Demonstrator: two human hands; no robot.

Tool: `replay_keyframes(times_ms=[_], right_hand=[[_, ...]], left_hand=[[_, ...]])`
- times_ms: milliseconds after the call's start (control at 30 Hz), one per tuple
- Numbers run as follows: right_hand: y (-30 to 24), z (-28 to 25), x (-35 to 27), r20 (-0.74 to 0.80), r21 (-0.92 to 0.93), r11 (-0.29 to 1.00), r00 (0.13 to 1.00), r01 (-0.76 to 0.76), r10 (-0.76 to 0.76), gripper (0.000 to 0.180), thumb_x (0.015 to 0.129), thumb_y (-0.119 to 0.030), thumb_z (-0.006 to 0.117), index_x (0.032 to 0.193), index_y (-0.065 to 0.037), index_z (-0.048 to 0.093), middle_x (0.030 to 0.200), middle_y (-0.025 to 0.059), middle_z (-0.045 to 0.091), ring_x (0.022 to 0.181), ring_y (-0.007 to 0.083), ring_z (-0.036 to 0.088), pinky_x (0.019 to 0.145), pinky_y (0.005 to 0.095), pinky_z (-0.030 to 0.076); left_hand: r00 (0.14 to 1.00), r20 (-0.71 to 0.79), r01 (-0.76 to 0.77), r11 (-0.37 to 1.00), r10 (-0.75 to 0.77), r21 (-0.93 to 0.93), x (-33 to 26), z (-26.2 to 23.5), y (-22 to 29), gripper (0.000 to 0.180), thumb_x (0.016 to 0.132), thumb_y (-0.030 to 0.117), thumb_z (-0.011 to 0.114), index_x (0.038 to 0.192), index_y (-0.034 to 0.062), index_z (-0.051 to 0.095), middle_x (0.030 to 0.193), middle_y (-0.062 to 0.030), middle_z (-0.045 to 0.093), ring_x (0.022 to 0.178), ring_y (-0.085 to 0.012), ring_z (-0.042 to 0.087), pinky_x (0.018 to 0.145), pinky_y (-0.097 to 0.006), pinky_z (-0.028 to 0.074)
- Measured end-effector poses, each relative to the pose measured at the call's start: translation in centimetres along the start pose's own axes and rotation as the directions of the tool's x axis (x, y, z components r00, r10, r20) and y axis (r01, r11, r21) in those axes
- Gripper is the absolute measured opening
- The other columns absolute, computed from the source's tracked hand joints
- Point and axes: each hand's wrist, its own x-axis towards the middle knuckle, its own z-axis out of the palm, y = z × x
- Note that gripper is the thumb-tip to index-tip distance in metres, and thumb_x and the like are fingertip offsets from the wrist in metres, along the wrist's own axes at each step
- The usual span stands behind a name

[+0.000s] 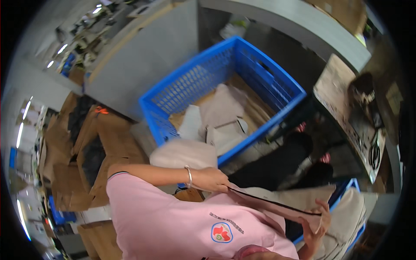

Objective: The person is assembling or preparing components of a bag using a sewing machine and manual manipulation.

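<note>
A beige fabric piece (299, 200) with a dark strip along its edge is stretched in front of my chest. My left hand (211, 179), a silver bangle at its wrist, pinches one end. At the other end the fingers of my right hand (315, 224) are curled on the cloth near the dark strip. Beyond my left forearm is a blurred pale padded bundle (184, 154), close to the rim of a large blue crate (190, 80). Inside that crate lie several beige and white cloth pieces (223, 106) on brown board.
Beside my right hand, a second blue crate (356, 185) holds beige fabric goods (349, 212). Opened cardboard boxes (117, 147) stand at the left. A worn tabletop (336, 86) with scissors (375, 151) is on the right. Behind the large crate rises a grey panel (143, 56).
</note>
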Motion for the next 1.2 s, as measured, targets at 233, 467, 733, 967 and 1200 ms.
replay_keyframes(times_ms=[233, 467, 733, 967, 1200], right_hand=[[1.8, -2.2, -0.3, -0.106, -0.002, 0.92, 0.915, 0.392, -0.39, 0.078, 0.078, 0.005, 0.079, 0.144, -0.005, 0.039, 0.121, 0.0232, 0.063, 0.099, 0.0405, 0.065, 0.083, 0.0561, 0.051], [13.3, -3.3, -15.4, -0.556, -0.086, 0.996, 0.831, -0.03, -0.023, 0.07, 0.074, -0.018, 0.089, 0.131, 0.001, 0.055, 0.121, 0.016, 0.064, 0.098, 0.0248, 0.064, 0.087, 0.0412, 0.055], [1.6, -5.0, -12.9, -0.384, 0.144, 0.877, 0.791, -0.459, 0.477, 0.048, 0.074, -0.018, 0.089, 0.11, 0.007, 0.068, 0.109, 0.0137, 0.069, 0.095, 0.0199, 0.064, 0.088, 0.032, 0.054], [0.0, -5.6, -14.5, -0.557, 0.193, 0.916, 0.729, -0.353, 0.398, 0.03, 0.083, -0.026, 0.074, 0.094, 0.001, 0.07, 0.097, 0.014, 0.063, 0.098, 0.0292, 0.059, 0.087, 0.0418, 0.045], [0.0, -7.0, -17.7, -0.711, -0.005, 0.931, 0.655, -0.366, 0.254, 0.033, 0.084, -0.029, 0.07, 0.094, 0.003, 0.07, 0.084, 0.0106, 0.065, 0.083, 0.0281, 0.062, 0.077, 0.0357, 0.048]], left_hand=[[0.93, -0.365, -0.187, 0.914, 0.047, -0.361, -0.4, 2.4, 0.6, 0.02, 0.09, 0.021, 0.067, 0.096, 0.0026, 0.072, 0.097, -0.0098, 0.067, 0.094, -0.0237, 0.061, 0.085, -0.034, 0.048], [0.81, -0.307, -0.546, 0.833, 0.5, -0.086, 4.3, -2.3, 4.8, 0.018, 0.093, 0.015, 0.064, 0.104, 0.0007, 0.069, 0.1, -0.0115, 0.065, 0.092, -0.0274, 0.063, 0.081, -0.034, 0.05], [0.88, 0.204, -0.431, 0.541, 0.429, 0.722, 7.7, -9.1, 11.1, 0.014, 0.085, 0.017, 0.057, 0.082, 0.0105, 0.069, 0.085, -0.0072, 0.064, 0.099, -0.0234, 0.06, 0.087, -0.041, 0.045], [0.738, 0.206, -0.657, 0.614, 0.643, 0.437, 9.2, -8.1, 10.5, 0.017, 0.08, 0.007, 0.062, 0.064, 0.0118, 0.063, 0.114, -0.0082, 0.06, 0.134, -0.0303, 0.04, 0.114, -0.066, 0.008], [0.665, 0.239, -0.567, 0.687, 0.708, -0.455, 9.0, -5.7, 12.1, 0.004, 0.087, 0.007, 0.056, 0.087, 0.0062, 0.051, 0.153, -0.016, 0.036, 0.144, -0.0249, 0.029, 0.118, -0.047, 0.018]])
